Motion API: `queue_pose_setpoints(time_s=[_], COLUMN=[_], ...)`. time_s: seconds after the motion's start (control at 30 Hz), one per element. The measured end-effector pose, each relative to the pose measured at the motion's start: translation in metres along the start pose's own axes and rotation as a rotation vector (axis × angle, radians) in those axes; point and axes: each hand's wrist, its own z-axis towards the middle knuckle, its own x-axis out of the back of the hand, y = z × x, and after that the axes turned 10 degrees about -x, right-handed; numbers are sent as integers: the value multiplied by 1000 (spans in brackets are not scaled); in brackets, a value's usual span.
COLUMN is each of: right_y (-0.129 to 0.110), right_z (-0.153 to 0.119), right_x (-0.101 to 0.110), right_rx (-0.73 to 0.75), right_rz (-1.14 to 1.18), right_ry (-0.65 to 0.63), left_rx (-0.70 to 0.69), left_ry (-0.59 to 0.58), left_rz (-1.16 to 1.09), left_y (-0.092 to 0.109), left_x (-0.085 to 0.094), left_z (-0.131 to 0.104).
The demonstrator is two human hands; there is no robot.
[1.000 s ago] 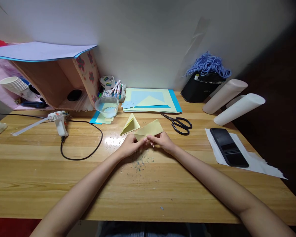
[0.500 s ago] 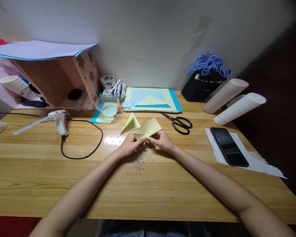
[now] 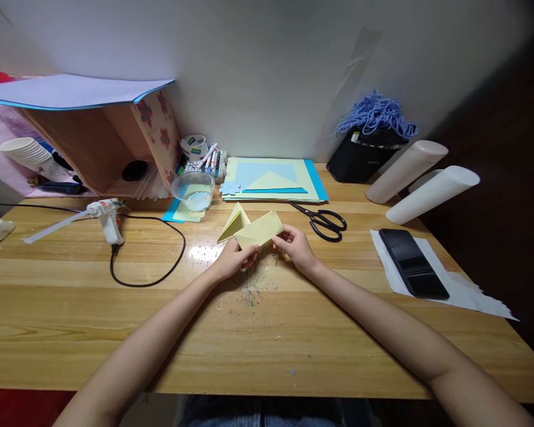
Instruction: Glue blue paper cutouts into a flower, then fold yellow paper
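Note:
A strip of pale yellow paper (image 3: 262,228) is held tilted just over the table, its right end higher than its left. My left hand (image 3: 235,259) pinches its lower left part, thumb on top. At the right end, the fingers of my right hand (image 3: 295,246) are closed on the paper's edge. Just behind the strip, on the tabletop, stands a folded yellow paper piece (image 3: 235,223) with a pointed top, partly covered by the strip. Black-handled scissors (image 3: 324,223) lie to the right of it.
A glue gun (image 3: 107,219) with its looped cord is on the left, near an open pink box (image 3: 160,136). Behind are a clear bowl (image 3: 193,193), markers (image 3: 210,159) and stacked coloured sheets (image 3: 317,178). Rightward lie a phone (image 3: 413,264) and two paper rolls (image 3: 434,196).
The paper strip has shifted a little left. My right hand has moved from near the left thumb up to the strip's right end, so the hands are farther apart.

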Motion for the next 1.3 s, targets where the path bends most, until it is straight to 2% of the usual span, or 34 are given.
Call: queue_pose_setpoints(time_s=[0.4, 0.53, 0.67, 0.73, 0.8, 0.97, 1.3], right_y=[6, 3, -1, -2, -2, 1, 0], right_z=[11, 12, 8, 5, 4, 2, -2], right_x=[7, 9, 10, 10, 9, 5, 1], right_rx=[-41, -59, -55, -64, -76, -88, -64], right_rz=[171, 247, 112, 66, 83, 115, 49], right_ry=[178, 56, -153, -217, -225, -195, -180], left_rx=[-12, -19, -29, -29, -13, 38, 45], left_ry=[79, 57, -15, -49, -30, 122, 191], left_rz=[-31, -16, -74, -76, -50, 34, 231], left_y=[-5, -7, -5, -2, 1, -1, -10], left_x=[3, 4, 3, 2, 0, -4, -4], left_z=[0, -1, -1, -1, -1, 0, 1])
